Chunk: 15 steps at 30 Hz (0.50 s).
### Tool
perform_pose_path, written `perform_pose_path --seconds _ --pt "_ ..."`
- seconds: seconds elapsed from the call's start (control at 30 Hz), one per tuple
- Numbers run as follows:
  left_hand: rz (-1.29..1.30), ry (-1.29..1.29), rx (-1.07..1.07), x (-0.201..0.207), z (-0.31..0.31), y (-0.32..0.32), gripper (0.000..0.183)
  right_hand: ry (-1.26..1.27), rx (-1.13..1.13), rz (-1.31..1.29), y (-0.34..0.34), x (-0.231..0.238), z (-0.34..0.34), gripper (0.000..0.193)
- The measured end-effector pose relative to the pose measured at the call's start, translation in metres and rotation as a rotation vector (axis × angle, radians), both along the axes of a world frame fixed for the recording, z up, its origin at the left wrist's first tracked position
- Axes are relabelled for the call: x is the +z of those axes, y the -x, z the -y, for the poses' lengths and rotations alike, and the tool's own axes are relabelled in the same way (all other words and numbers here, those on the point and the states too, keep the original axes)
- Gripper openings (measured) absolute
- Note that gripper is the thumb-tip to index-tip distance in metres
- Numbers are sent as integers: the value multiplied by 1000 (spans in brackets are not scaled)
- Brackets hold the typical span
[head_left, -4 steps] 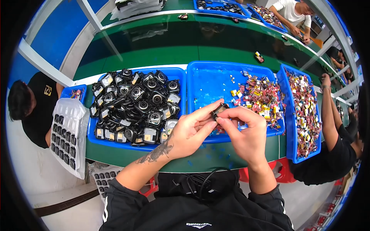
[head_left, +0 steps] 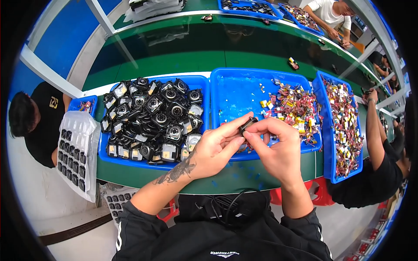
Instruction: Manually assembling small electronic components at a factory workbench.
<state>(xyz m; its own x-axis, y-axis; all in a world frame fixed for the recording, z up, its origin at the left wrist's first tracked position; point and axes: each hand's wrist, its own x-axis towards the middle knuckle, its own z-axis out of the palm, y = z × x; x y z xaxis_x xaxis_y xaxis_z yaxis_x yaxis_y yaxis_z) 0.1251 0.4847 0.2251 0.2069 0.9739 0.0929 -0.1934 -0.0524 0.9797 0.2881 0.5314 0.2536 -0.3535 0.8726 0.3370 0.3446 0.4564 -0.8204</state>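
Left bin [head_left: 114, 153]: blue, at 9 o'clock of the hands, filled with black round modules [head_left: 152, 117].
Left hand [head_left: 215, 148]: pinched shut on the small black part [head_left: 248, 124].
Right hand [head_left: 278, 150]: closed on the same part.
Change: none; grip and position match the earlier frame.
Middle bin [head_left: 244, 93]: at 12 o'clock, colourful small parts [head_left: 294, 106] inside.

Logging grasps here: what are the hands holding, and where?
A small black part, pinched at its edges between fingertips of the left hand and right hand.
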Motion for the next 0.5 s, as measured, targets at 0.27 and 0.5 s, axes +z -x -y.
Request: perform_pose_path --seconds 0.27,0.5 --pt "94 -31 23 -8 -3 -1 50 -72 -47 93 0 0 -4 26" --pt "327 -19 157 -1 -3 -4 42 439 58 -263 -18 -8 20 18"
